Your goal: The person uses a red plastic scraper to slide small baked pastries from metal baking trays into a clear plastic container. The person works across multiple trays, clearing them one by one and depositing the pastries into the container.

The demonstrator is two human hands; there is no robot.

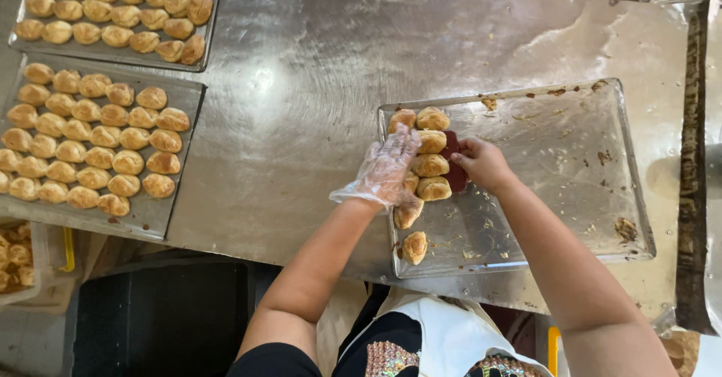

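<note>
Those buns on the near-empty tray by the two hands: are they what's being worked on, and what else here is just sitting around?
In hand:
- buns on the near-empty tray
- left hand, in a clear glove, steadying them
- right hand, gripping a dark red scraper

Lying about:
- two full trays of buns
- steel table
- tub of buns

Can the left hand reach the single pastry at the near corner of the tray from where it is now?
Probably yes. The left hand, in a clear glove, rests on the row of pastries, and the lone pastry lies just below it on the tray, with nothing between.
</note>
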